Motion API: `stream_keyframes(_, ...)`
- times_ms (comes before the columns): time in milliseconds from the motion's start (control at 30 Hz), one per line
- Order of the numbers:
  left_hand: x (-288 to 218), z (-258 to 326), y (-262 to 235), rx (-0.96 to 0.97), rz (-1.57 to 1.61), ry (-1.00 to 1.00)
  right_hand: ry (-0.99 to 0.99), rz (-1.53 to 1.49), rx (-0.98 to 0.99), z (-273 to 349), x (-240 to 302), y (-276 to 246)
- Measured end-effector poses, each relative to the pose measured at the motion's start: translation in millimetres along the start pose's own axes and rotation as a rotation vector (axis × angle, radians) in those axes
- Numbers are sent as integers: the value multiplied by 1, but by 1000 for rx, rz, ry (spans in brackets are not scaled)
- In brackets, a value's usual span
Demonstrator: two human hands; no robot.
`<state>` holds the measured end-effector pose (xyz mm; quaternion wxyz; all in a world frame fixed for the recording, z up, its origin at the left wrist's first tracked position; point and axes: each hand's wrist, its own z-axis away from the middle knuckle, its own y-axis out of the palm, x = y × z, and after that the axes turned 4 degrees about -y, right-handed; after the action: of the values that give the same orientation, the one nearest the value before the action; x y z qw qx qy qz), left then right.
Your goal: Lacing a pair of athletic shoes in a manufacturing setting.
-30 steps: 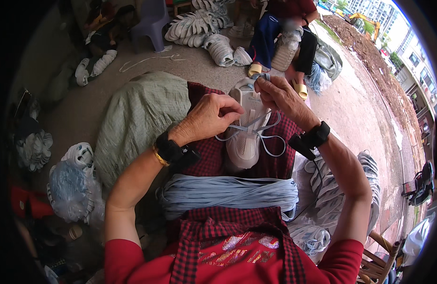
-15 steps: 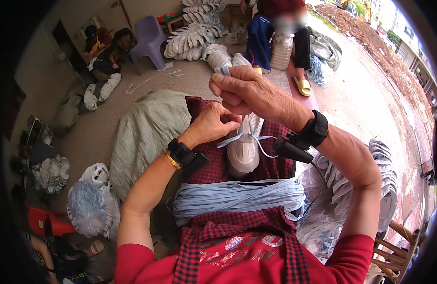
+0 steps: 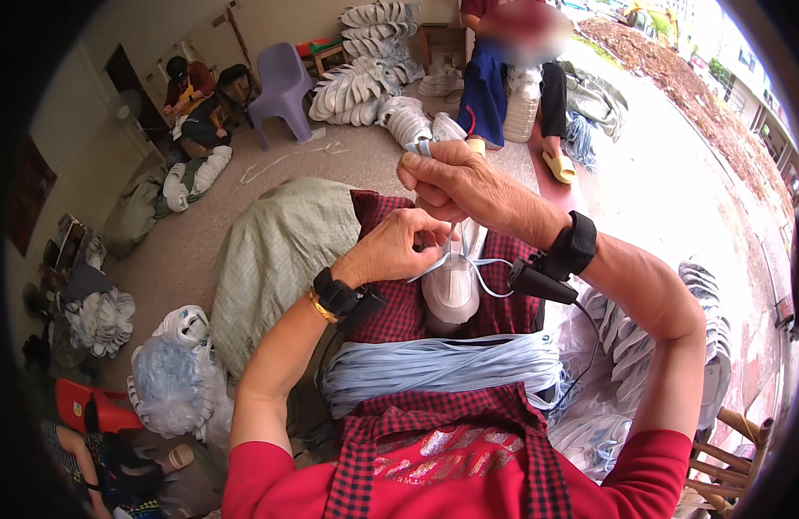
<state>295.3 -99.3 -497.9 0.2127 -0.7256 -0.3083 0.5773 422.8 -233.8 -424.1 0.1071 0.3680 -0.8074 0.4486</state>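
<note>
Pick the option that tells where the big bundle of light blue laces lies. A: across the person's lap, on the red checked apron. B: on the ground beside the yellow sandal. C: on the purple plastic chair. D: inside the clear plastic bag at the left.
A: the bundle of light blue flat laces stretches sideways across the lap on the red checked apron, just below the white shoe that both hands are lacing.
</note>
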Motion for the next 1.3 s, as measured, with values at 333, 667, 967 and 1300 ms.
stream_keyframes(333,-21,4,11,-229,-64,14,403,-682,-138,10,-13,-6)
stream_keyframes(667,-7,-7,18,-435,-110,202,392,-768,-184,15,-22,-5)
stream_keyframes(967,14,15,27,-147,142,-8,299,-552,-102,-16,-25,-14)
stream_keyframes(1300,28,26,60,-335,-207,54,-13,21,-72,-94,31,-78)
